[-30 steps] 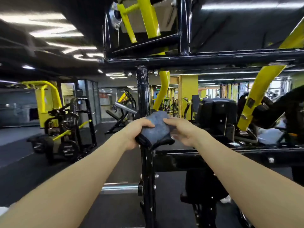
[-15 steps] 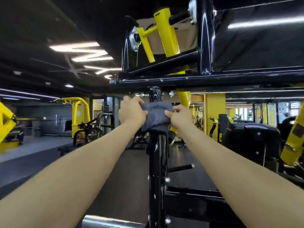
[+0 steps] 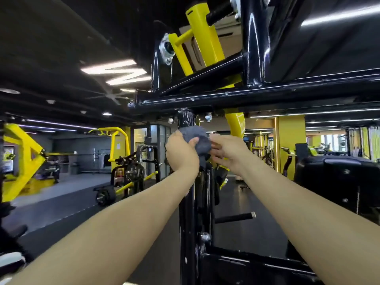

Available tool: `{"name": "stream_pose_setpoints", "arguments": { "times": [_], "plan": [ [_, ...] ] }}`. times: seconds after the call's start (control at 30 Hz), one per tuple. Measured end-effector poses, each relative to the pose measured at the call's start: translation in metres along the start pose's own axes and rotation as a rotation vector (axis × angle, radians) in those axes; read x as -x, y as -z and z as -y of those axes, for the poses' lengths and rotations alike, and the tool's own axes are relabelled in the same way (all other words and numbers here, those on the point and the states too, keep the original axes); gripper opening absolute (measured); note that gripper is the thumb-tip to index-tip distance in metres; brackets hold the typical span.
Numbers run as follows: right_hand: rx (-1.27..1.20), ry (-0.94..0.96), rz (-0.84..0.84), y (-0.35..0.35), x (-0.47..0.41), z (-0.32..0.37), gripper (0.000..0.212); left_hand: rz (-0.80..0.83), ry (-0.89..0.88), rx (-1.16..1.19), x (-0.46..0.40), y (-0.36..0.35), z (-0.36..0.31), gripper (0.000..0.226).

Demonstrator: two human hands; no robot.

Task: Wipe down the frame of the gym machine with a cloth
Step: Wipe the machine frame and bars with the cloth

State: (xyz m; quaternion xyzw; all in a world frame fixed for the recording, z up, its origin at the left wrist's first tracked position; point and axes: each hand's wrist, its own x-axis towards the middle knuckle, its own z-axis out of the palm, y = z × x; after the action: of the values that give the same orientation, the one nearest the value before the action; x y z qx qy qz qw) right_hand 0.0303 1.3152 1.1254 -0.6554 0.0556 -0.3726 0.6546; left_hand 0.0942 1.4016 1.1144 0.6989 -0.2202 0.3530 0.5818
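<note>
The grey cloth [image 3: 196, 140] is gripped by the left hand [image 3: 181, 152] and pinched by the right hand [image 3: 227, 150], wrapped round the black upright post [image 3: 186, 120] near the crossbar [image 3: 257, 95]; even pressure should be kept

single head cam, wide-angle, faces forward and slightly up, close to black upright post [image 3: 194, 202] and crossbar [image 3: 267, 95], gym floor beyond

Both arms outstretched; left hand [image 3: 181, 153] and right hand [image 3: 227, 152] curled, gripping.
</note>
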Motion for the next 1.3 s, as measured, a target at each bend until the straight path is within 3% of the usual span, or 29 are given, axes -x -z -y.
{"name": "stream_pose_setpoints", "arguments": {
  "times": [0.2,0.3,0.47,0.53,0.57,0.7,0.9,1.0,1.13,1.3],
  "plan": [
    [0.104,-0.033,-0.004,0.030,-0.014,-0.014,0.013,-0.095,0.016,-0.024,-0.036,-0.006,-0.044,0.028],
    [0.201,-0.064,0.026,0.036,-0.015,-0.035,0.011,-0.077,-0.141,-0.028,-0.023,-0.004,-0.018,0.022],
    [0.328,-0.172,0.202,0.040,-0.006,-0.068,0.024,-0.015,-0.149,-0.110,0.005,-0.001,0.007,0.024],
    [0.445,-0.059,0.208,0.034,-0.002,-0.074,0.012,-0.008,-0.080,-0.146,-0.001,0.000,-0.006,0.028],
    [0.477,-0.002,0.215,0.030,-0.001,-0.076,0.017,-0.016,-0.034,-0.137,-0.007,0.001,-0.014,0.029],
    [0.465,0.117,0.222,0.011,-0.009,-0.080,0.024,-0.048,-0.009,-0.072,-0.028,-0.001,-0.034,0.028],
    [0.455,0.048,0.252,0.012,-0.018,-0.104,0.020,-0.037,-0.177,-0.148,0.001,-0.006,0.002,0.024],
    [0.469,0.014,0.286,0.013,-0.015,-0.108,0.022,-0.002,-0.119,-0.266,0.020,-0.005,0.012,0.025],
    [0.504,-0.003,0.281,0.010,-0.015,-0.100,0.019,0.034,0.050,-0.203,-0.011,0.001,-0.022,0.022],
    [0.446,0.049,0.251,0.007,-0.018,-0.087,0.019,0.001,-0.023,-0.157,-0.031,-0.001,-0.042,0.026]
  ]
}}
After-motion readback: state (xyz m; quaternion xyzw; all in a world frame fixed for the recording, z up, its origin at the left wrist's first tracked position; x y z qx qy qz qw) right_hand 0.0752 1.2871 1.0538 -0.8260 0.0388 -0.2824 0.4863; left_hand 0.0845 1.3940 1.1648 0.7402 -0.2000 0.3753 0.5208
